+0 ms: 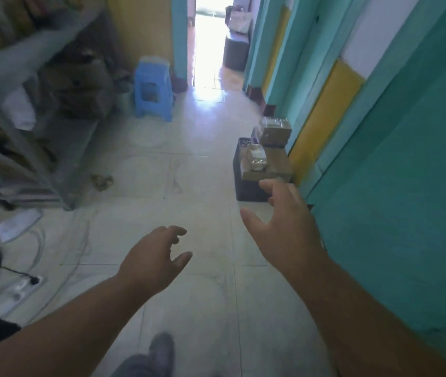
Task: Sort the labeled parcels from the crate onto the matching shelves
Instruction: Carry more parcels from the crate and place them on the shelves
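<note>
Hands: your left hand (152, 257) and right hand (284, 227) reach forward, fingers loosely spread, holding nothing | parcels (269, 152) piled in black crate (246, 186) on floor by teal wall (393, 213) | shelves (26, 118) left, blurred

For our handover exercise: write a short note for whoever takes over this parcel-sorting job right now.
Left hand: open, holds nothing.
Right hand: open, reaching toward the crate, holds nothing.
Black crate stands on the floor by the teal wall, brown parcels piled in it.
Shelves stand at left, too blurred to read.
Done: cannot tell. Left: pick up a parcel and shelve it by label.
</note>
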A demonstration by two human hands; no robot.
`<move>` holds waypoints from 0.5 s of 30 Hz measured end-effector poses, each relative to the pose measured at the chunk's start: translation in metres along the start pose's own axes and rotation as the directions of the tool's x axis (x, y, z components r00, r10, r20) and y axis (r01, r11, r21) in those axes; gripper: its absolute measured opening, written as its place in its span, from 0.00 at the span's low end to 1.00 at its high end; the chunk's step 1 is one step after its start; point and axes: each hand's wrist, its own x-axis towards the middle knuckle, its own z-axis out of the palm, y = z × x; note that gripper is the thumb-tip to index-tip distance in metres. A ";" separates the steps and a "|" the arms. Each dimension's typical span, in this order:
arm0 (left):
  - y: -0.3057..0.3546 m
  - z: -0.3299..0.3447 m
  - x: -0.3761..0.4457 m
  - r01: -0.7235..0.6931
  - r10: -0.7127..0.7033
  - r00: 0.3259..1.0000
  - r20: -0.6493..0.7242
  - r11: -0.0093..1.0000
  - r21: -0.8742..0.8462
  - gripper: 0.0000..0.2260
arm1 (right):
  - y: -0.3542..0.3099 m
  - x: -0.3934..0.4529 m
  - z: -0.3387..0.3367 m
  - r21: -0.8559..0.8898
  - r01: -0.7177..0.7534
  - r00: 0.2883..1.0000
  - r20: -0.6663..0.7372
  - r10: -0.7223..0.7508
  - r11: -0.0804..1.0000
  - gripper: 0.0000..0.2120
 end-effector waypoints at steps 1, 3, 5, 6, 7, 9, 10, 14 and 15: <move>-0.009 -0.003 0.027 0.011 -0.011 1.000 -0.007 1.000 -0.010 0.23 | 0.000 0.026 0.012 0.001 -0.004 1.000 -0.001 0.004 1.000 0.25; -0.023 -0.007 0.087 0.008 -0.008 1.000 -0.011 0.999 -0.034 0.23 | -0.001 0.077 0.035 0.002 -0.034 0.999 0.001 0.034 0.999 0.24; -0.029 -0.013 0.156 -0.045 0.046 0.999 0.010 0.999 -0.020 0.23 | 0.001 0.129 0.053 -0.007 -0.067 0.998 -0.020 0.067 0.998 0.23; -0.030 -0.018 0.191 -0.077 0.078 0.997 0.021 0.997 -0.024 0.23 | 0.002 0.155 0.060 -0.009 -0.082 0.996 -0.035 0.081 0.997 0.22; -0.029 -0.024 0.223 -0.100 0.101 0.994 0.033 0.995 -0.028 0.24 | 0.002 0.179 0.064 -0.019 -0.097 0.995 -0.040 0.096 0.995 0.22; -0.019 -0.039 0.279 -0.147 0.149 0.986 0.072 0.989 -0.031 0.24 | 0.005 0.225 0.063 -0.028 -0.153 0.987 -0.060 0.151 0.988 0.21; -0.011 -0.046 0.307 -0.178 0.178 0.979 0.099 0.984 -0.014 0.23 | 0.008 0.247 0.060 -0.029 -0.181 0.980 -0.088 0.178 0.983 0.21; 0.018 -0.056 0.413 -0.288 0.278 0.940 0.197 0.957 0.022 0.23 | 0.034 0.324 0.055 -0.028 -0.294 0.941 -0.183 0.284 0.955 0.23; 0.025 -0.051 0.440 -0.304 0.291 0.931 0.222 0.952 0.025 0.23 | 0.044 0.342 0.055 -0.025 -0.317 0.929 -0.209 0.305 0.948 0.23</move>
